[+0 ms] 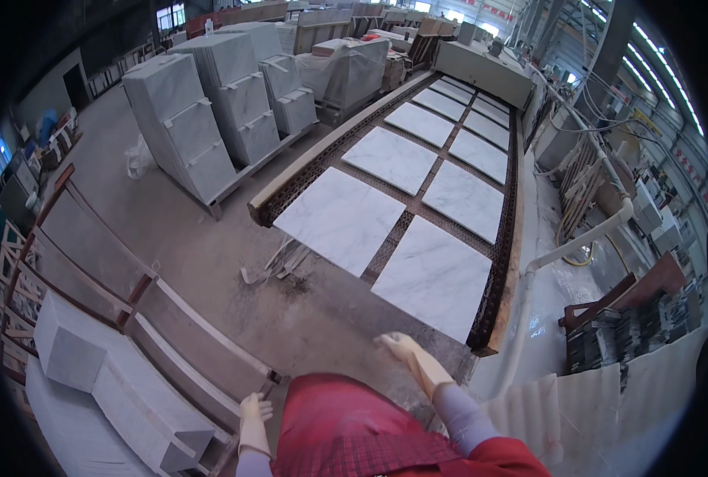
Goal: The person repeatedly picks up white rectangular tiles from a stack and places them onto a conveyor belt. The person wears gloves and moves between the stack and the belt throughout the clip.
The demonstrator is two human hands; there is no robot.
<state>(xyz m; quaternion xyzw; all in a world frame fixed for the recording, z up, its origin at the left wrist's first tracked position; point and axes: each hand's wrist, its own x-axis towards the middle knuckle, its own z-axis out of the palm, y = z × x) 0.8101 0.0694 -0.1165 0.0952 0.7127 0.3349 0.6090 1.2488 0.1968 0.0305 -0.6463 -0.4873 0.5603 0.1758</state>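
Both my hands wear cream rubber gloves. My left hand (255, 410) hangs low beside the red apron (342, 405), next to the end of a metal rack (270, 375); its fingers are apart and it holds nothing. My right hand (402, 348) reaches forward over the near end of the conveyor, fingers loosely stretched, with nothing seen in it. Closest to it lies a white veined marble slab (437, 274), a short gap beyond the fingertips. Beside that slab rests another marble slab (342, 219). More slabs lie in two rows along the conveyor (382, 256).
At the left, pale slabs (123, 397) lie on the brown-framed rack. Upright stacks of slabs (179, 127) stand on a pallet beyond. A machine housing (481, 71) spans the conveyor's far end. Along the right side runs a pale pipe (581, 242), near a stack of dark strips (632, 330).
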